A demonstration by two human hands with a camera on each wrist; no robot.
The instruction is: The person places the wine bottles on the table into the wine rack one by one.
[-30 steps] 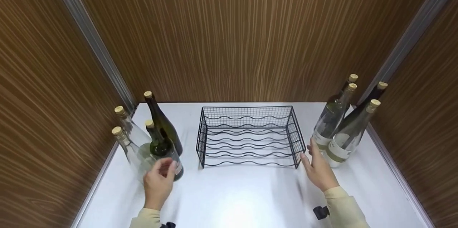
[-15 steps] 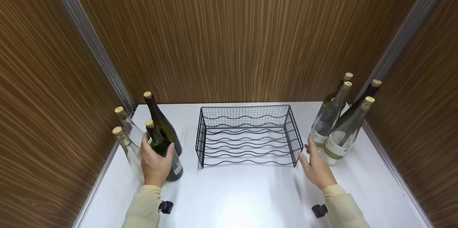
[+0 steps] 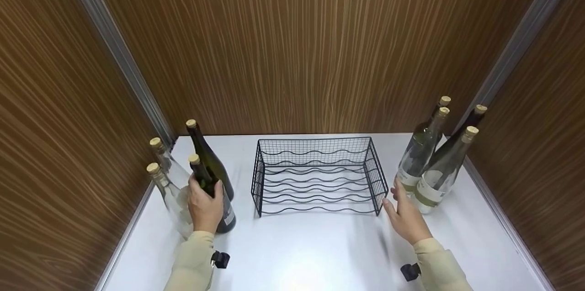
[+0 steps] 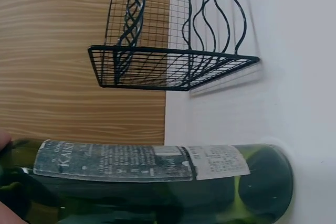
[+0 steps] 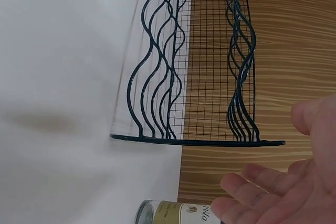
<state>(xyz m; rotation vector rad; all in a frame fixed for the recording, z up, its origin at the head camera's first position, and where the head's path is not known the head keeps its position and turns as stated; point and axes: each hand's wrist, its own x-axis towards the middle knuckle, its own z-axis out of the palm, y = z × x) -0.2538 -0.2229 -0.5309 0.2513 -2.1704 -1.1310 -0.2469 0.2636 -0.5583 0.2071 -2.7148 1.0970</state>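
One green bottle [image 4: 168, 192] upright, cork [image 3: 194, 159] uppermost

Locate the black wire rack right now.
In the head view, the black wire rack sits centrally on the white table, between the left bottles and right bottles, right hand beside its right end.

A dark green bottle [image 4: 152, 190] stands upright in the left hand [image 3: 204, 211], held around its upper body, with a pale cork [image 3: 194, 159] in its mouth. A dark grey label [image 4: 113, 161] with light lettering wraps its side, with a whitish panel [image 4: 218, 162] nearer the base. To its right a black wire rack [image 3: 315, 185] sits on its base, its mesh walls upright around rows of wavy wires. By the right hand [image 3: 406, 218] stand two clear corked bottles [image 3: 432, 190] with white-and-olive labels; whether the fingers touch one is hard to tell.
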